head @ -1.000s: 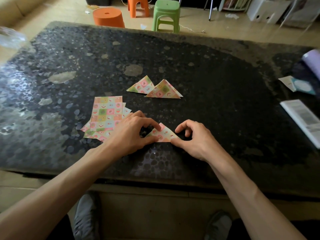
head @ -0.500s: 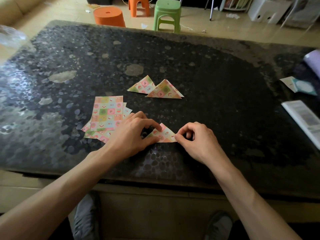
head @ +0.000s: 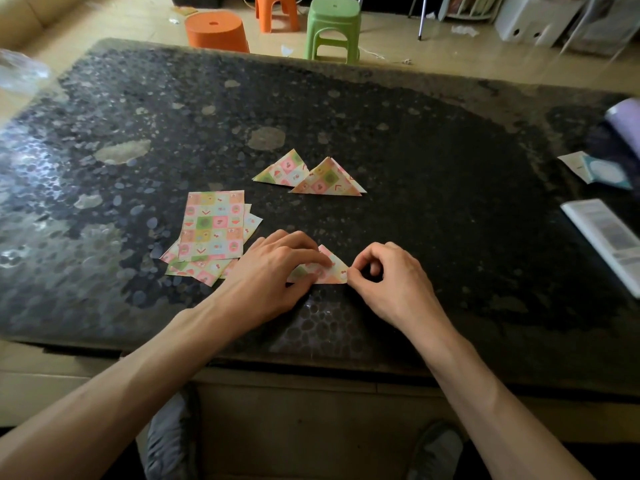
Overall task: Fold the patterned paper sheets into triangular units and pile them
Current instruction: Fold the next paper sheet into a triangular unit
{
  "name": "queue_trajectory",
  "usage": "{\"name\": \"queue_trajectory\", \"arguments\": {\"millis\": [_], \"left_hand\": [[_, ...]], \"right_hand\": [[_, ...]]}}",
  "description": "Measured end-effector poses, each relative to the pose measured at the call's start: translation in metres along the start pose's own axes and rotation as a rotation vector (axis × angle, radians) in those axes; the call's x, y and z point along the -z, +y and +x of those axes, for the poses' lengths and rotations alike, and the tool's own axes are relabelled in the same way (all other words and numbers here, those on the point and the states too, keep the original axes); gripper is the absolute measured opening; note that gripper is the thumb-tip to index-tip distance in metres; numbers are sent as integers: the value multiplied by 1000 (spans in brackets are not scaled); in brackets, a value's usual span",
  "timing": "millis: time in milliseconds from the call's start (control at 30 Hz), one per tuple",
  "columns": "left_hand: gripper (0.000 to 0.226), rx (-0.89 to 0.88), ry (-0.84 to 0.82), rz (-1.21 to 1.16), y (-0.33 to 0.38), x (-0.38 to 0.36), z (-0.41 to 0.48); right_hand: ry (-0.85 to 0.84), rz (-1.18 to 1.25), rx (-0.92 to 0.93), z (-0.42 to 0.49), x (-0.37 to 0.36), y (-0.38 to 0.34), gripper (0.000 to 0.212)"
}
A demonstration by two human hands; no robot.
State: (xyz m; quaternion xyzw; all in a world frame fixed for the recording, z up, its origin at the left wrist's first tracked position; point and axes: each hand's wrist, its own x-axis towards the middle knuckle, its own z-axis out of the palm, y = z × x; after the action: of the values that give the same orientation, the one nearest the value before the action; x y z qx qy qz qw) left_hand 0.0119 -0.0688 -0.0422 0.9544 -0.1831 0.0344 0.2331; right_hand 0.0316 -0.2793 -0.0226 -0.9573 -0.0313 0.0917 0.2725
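Left hand (head: pixel 273 271) and right hand (head: pixel 391 282) pinch triangle (head: pixel 333 270).

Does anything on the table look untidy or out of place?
Slightly. The flat sheets are fanned askew, not squared, and the two finished triangles lie side by side, just touching, rather than piled. Nothing looks torn or spilled.

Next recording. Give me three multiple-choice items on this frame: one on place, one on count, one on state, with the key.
1. The stack of flat sheets lies: A) just left of the left hand; B) on the floor; C) on a chair.
2. Count of finished triangles beyond the hands: A) one; B) two; C) four.
3. The right hand: A) lies flat; B) pinches the half-folded triangle at its corner; C) holds a pen.
Key: 1A, sheets sit beside that hand; 2B, two lie side by side; 3B, thumb and forefinger meet on the corner.
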Motion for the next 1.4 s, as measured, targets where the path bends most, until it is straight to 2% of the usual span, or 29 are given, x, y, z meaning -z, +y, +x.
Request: {"name": "queue_trajectory", "arguments": {"millis": [300, 700, 933, 1200, 1400], "left_hand": [[24, 110, 133, 18, 17, -12, 1], [34, 153, 127, -18, 19, -12, 2], [21, 182, 105, -12, 22, -11, 3], [23, 188, 83, -20, 20, -10, 2], [24, 214, 54, -38, 19, -9, 6]], "right_hand": [[39, -7, 43, -1, -6, 5, 16], [69, -66, 98, -9, -9, 3, 26], [12, -76, 53, -7, -5, -2, 35], [-139, 41, -22, 3, 12, -1, 23], [-177, 72, -67, 5, 16, -4, 21]]}}
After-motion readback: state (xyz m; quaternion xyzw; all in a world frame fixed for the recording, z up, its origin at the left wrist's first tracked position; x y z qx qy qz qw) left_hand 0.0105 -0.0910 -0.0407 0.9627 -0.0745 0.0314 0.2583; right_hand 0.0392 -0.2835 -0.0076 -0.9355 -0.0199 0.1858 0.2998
